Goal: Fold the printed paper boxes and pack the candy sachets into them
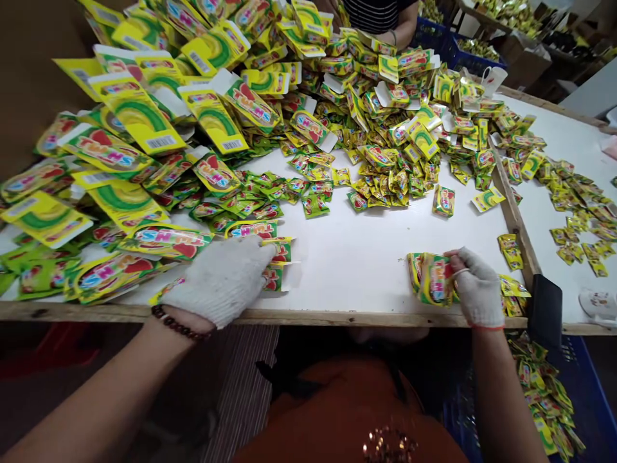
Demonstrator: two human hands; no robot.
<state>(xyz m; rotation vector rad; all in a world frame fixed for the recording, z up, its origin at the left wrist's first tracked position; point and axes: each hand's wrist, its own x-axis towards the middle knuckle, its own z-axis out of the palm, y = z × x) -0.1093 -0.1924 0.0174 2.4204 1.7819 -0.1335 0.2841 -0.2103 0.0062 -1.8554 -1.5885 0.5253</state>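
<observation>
My left hand [224, 276], in a white knit glove with bare fingertips hidden, bends over a small group of flat candy boxes [274, 275] with their white flaps sticking out to the right. Near the front edge, my right hand [477, 289], gloved with the thumb and finger bare, pinches a small shiny candy packet [436, 278]. Another packet or box lies just behind it, partly covered. Left of and behind my left hand rises a heap of yellow-green candy boxes [139, 116], several with open flaps. Loose green candy packets [260, 193] lie at its foot.
A wooden strip [513, 206] divides the white table [347, 251]. A dark phone [545, 308] leans at its near end. More packets are spread beyond the strip. A blue crate [585, 386] with packets stands below right. Across the table, a person's arm [405, 26] shows.
</observation>
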